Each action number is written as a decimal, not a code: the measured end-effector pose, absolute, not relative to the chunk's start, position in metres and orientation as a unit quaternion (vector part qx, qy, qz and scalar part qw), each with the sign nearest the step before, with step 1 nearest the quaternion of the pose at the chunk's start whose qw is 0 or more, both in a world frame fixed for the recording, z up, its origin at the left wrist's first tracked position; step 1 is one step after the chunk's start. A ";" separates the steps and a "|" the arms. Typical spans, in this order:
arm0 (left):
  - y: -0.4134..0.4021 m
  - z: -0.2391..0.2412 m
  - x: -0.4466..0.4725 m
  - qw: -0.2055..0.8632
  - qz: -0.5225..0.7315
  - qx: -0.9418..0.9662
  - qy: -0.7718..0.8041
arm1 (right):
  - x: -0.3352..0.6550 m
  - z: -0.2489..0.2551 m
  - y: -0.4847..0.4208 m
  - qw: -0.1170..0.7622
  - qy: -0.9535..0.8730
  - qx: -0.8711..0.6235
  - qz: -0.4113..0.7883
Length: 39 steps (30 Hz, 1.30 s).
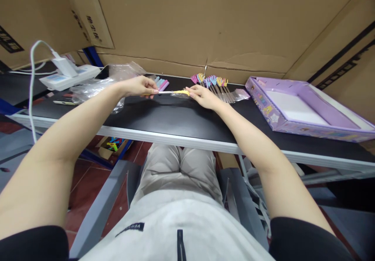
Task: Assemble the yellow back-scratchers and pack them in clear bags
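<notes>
Held level between my two hands is a back scratcher with a yellow hand-shaped head (pixel 181 92) and a thin pale rod. My left hand (pixel 142 87) pinches the rod's left end. On the other side, the fingers of my right hand (pixel 202 95) close on the yellow head's end. Some clear plastic seems to hang just below the head. Beyond my right hand lies a row of back scratchers (pixel 218 87) with pink, yellow, purple and blue claw heads. Several blue, pink and purple tubes (pixel 162 83), perhaps handles, lie behind my left hand.
Crumpled clear plastic bags (pixel 96 89) lie at the left, near a box cutter (pixel 65 103) and a white power strip (pixel 70 77) with a cable. A purple open box (pixel 275 116) stands at the right. Cardboard (pixel 187 22) walls the back of the black table (pixel 175 118).
</notes>
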<state>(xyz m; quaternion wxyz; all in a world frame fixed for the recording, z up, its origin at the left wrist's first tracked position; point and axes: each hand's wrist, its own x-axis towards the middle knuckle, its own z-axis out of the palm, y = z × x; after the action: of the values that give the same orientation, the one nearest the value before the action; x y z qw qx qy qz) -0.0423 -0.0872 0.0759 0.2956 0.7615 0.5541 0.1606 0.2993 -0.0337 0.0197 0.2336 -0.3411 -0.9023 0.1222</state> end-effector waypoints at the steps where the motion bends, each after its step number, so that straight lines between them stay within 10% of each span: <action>1: -0.087 0.075 -0.042 0.295 0.162 0.760 0.557 | 0.299 0.020 -0.034 0.236 -0.901 -0.341 0.130; 39: -0.093 0.079 -0.052 0.272 0.153 0.771 0.556 | 0.309 0.021 -0.022 0.245 -0.926 -0.283 0.043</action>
<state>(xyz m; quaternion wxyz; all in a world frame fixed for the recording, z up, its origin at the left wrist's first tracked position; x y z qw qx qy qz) -0.0521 -0.0926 0.0789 0.2720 0.7706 0.5557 0.1531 0.3090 -0.0225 0.0206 0.2454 -0.2834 -0.9260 0.0432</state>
